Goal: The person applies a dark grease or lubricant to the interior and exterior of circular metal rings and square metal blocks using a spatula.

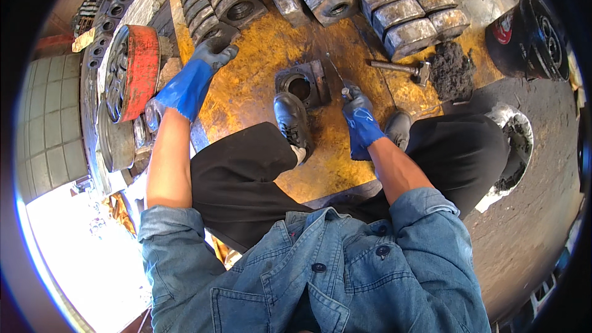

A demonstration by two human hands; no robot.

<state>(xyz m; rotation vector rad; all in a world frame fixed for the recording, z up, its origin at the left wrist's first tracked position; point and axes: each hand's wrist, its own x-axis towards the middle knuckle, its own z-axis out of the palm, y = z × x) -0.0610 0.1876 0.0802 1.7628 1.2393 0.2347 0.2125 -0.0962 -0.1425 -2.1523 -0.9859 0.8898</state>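
My left hand [214, 54], in a blue glove with a dark palm, is at the near end of the left row of metal blocks [239, 10]. Its fingers appear bent over the end block and partly blend into its dark surface; the thumb stands out to the right. In its matching glove, my right hand [356, 100] is closed round a thin metal rod [335, 68] that points up and away. Just left of the rod, a square metal block with a round hole [301, 86] lies on the yellow, stained floor plate [253, 89]. My left shoe [291, 120] presses against its near edge.
A hammer [401, 69] lies right of the rod, beside a heap of dark grit [452, 73]. More metal blocks [410, 15] stand in rows at the back. A black bucket [529, 40] is at far right, a red-rimmed wheel [140, 74] at left, a white-rimmed container [523, 120] by my right knee.
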